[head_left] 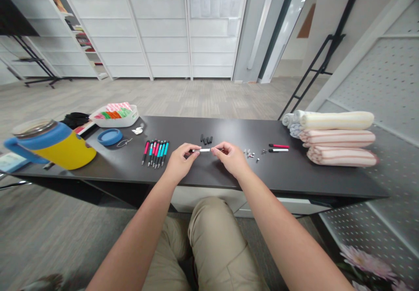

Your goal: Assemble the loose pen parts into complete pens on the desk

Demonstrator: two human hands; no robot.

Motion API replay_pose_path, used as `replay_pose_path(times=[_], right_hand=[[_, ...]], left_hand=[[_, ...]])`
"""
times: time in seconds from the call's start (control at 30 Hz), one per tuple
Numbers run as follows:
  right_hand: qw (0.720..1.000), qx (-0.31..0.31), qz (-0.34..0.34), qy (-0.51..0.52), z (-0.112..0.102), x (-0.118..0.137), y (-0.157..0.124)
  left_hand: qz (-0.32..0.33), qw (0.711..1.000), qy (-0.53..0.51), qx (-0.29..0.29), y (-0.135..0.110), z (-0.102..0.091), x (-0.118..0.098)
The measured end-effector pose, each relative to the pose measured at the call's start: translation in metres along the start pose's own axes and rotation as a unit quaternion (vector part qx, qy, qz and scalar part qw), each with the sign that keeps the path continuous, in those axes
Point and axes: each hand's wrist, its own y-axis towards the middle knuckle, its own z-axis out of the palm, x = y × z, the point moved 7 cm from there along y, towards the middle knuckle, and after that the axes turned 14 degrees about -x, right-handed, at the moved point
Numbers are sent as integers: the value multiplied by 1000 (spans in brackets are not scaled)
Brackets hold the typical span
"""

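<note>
Between both hands a white pen barrel (205,150) lies level above the dark table. My left hand (183,160) pinches its left end, and my right hand (231,156) pinches around its right end, where a thin dark part shows at the fingers. Just beyond the hands sit several short black pen grips (206,140). A row of red and teal pens (155,153) lies left of my left hand. To the right of my right hand are small scattered pen parts (251,155), a red pen barrel (279,146) and a white pen barrel (278,150).
Rolled towels (340,138) are stacked at the table's right end. On the left stand a yellow and blue jug (62,147), a blue lid (110,136) and a white basket (132,118) of colourful packets. The table's front edge (209,185) runs above my knees.
</note>
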Motion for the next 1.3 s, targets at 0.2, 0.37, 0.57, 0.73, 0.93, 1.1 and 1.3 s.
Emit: replay_pose_path(times=[0.2,0.37,0.57,0.73,0.93,1.1,1.3], right_hand=[[994,9,-59,-86,2,10,-2],[987,23,-79,-138,5,11,-2],[987,32,-78,-138,7,12,-4],[986,43,-82,-140,9,12,-5],[986,34,-83,-142,7,13,-4],[987,33,-84,-136,8,13,-5],[988,11,-83,-133,4,16,-4]], left_hand=[[-5,1000,-20,-7,1,-1,-1],[-2,999,-35,-7,1,-3,-5],[-22,996,-80,-11,-1,-4,-2],[-60,990,-125,-2,-3,-2,3],[-119,976,-180,-11,-4,1,11],[-93,977,-192,-14,-2,0,7],[-126,980,-149,-24,-3,1,11]])
